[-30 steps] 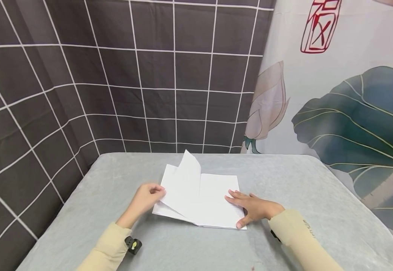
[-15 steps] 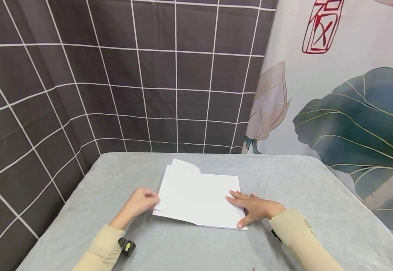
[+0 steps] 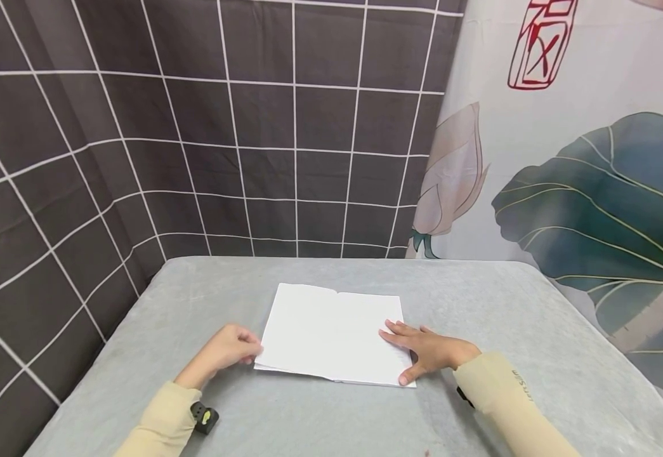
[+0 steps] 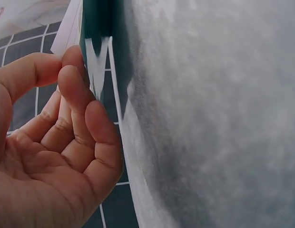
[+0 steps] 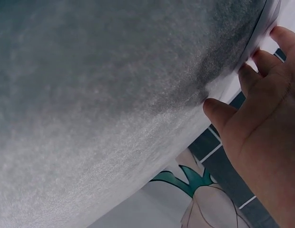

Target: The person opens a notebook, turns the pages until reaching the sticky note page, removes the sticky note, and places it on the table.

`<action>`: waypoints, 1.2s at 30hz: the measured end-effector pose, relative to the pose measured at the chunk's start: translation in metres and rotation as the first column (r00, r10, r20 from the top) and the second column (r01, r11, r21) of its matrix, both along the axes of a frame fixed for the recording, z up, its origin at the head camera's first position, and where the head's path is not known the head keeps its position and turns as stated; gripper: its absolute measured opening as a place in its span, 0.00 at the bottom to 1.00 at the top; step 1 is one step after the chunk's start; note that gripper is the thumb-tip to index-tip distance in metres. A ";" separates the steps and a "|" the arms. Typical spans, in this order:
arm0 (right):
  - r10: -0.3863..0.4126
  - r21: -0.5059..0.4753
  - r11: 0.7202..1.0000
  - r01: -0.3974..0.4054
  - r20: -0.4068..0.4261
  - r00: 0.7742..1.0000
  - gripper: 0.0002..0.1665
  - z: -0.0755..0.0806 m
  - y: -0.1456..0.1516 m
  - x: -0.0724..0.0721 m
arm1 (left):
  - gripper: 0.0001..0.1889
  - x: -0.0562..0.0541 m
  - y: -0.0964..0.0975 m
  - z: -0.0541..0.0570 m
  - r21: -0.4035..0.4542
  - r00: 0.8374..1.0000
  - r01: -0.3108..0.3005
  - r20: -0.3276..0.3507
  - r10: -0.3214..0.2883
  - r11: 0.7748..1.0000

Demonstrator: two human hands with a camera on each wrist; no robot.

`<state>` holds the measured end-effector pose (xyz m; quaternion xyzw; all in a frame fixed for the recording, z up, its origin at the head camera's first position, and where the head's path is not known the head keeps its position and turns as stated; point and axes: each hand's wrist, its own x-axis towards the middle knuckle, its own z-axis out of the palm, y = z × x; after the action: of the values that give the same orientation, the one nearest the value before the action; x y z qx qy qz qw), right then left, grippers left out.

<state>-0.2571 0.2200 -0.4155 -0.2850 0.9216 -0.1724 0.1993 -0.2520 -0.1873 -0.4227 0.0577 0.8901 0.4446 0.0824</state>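
An open book with blank white pages (image 3: 325,333) lies on the grey-covered table, both halves nearly flat. At its lower left edge my left hand (image 3: 231,348) pinches the left page between thumb and fingertips. In the left wrist view, the left hand (image 4: 66,128) has its thumb and index finger together at the white page edges (image 4: 69,31), beside the book's dark teal cover (image 4: 97,19). My right hand (image 3: 428,349) rests with spread fingers on the right page's outer edge. The right wrist view shows that right hand (image 5: 266,118) at the book's edge, its fingertips partly hidden.
The table (image 3: 320,425) has a pale grey cloth over it. Behind it and along the left hangs a dark curtain with a white grid (image 3: 262,171). A white curtain with a lotus print (image 3: 594,190) hangs at the back right.
My left hand has moved left and down, bringing a raised, curling page over to the left side, where it now lies flat. The right hand has stayed in place on the book.
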 end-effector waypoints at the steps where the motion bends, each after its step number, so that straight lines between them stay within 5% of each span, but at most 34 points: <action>1: 0.003 -0.001 1.000 -0.003 -0.003 1.000 0.62 0.000 0.000 0.000 | 0.05 0.000 0.000 -0.001 -0.003 1.000 0.002 0.005 -0.002 1.000; 36: 0.052 0.035 0.998 -0.050 -0.050 0.997 0.64 0.003 0.000 -0.001 | 0.04 0.002 0.002 -0.006 -0.068 0.999 -0.008 0.051 0.011 0.998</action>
<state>-0.2584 0.2196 -0.4123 -0.3095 0.9215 -0.1445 0.1847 -0.2501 -0.1857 -0.4283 0.0391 0.9025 0.4158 0.1053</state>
